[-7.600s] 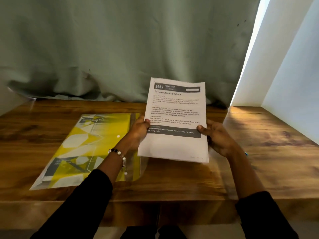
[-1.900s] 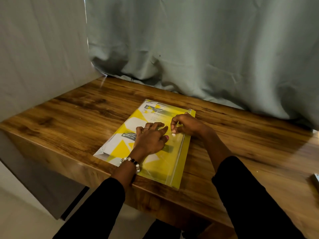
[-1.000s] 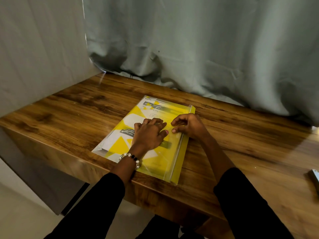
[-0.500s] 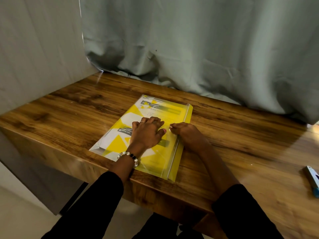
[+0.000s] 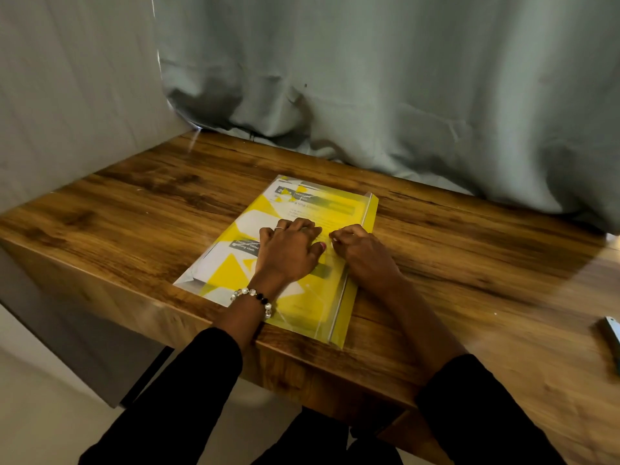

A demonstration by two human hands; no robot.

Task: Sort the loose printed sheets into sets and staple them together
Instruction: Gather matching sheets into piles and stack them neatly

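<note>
- Your left hand (image 5: 291, 253) presses flat on the yellow-patterned clear plastic folder (image 5: 349, 290) holding printed sheets (image 5: 219, 260).
- Your right hand (image 5: 360, 251) pinches its zip edge.
- The folder's long axis runs away from you, angled right, on the wooden table (image 5: 469, 250).

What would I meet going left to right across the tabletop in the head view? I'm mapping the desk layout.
Bare wooden table → yellow plastic folder with the left hand → right hand at its right edge → small object at the frame's edge.
</note>
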